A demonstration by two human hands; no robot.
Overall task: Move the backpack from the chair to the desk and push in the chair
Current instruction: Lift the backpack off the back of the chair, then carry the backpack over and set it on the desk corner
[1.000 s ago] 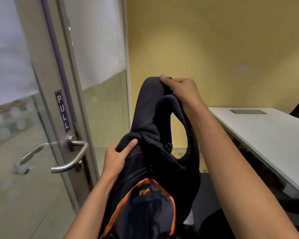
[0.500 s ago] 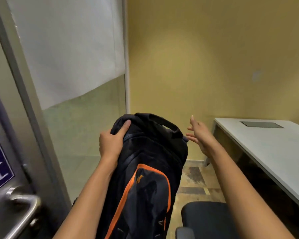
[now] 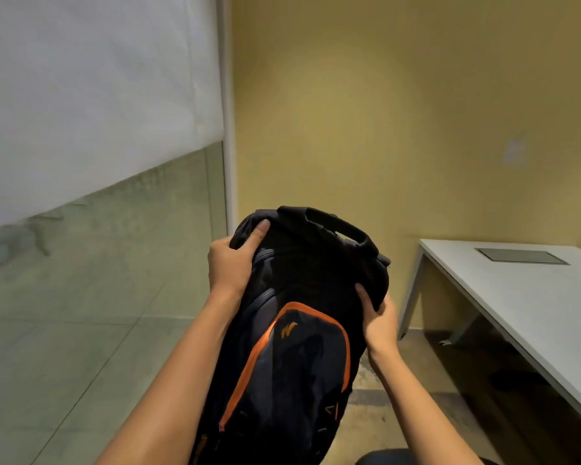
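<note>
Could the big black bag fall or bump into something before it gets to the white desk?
It might. The left hand and right hand only squeeze the sides of the black backpack with orange trim; neither uses the top carry handle, so that grip could slip on the fabric. The white desk is off to the right, and the swinging bag could clip its near corner. The black chair sits low by the feet, easy to trip on.

**One head-worn view, looking forward and down**

The single wide-angle camera sits on the person's head, facing a yellow wall (image 3: pixel 399 112) and tilted downward. The backpack (image 3: pixel 296 330) is close, filling the lower centre. Left of the backpack stands a glass partition (image 3: pixel 98 263); right of it, the table (image 3: pixel 534 297) corner.
</note>
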